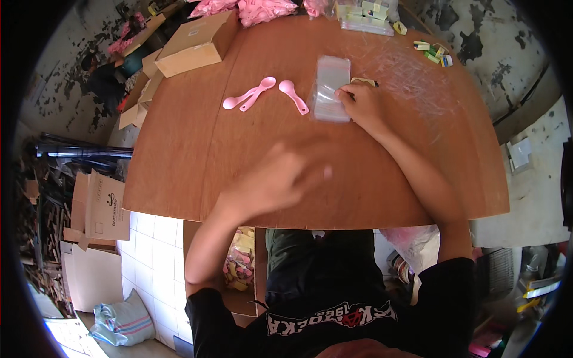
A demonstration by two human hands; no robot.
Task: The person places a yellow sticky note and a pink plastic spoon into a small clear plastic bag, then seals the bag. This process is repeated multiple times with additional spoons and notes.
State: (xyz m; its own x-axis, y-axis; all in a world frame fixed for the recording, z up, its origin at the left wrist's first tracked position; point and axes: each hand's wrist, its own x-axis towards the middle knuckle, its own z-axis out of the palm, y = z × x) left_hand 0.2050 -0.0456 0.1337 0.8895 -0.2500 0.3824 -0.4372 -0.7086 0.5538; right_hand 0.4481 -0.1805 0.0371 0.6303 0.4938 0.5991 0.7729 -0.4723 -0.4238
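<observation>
A stack of clear plastic bags (332,71) lies on the brown wooden table. My right hand (362,106) rests at its right edge, fingers curled and pinched against the top bag. Behind those knuckles a small yellowish piece (364,80) shows in part. To the left lie pink plastic spoons: a crossed pair (258,94) and a single spoon (292,98). Over the table's near half, my left hand (283,176) is smeared by motion. A small pinkish spot shows at its fingertips; whether it is a held thing or a fingertip is unclear.
Loose clear wrappers (412,77) spread over the right side, with small yellow-green packets (434,52) beyond. A cardboard box (197,45) stands at the far left, pink bundles (265,11) behind it. Below the near edge an open carton (240,259) holds pink and yellow pieces.
</observation>
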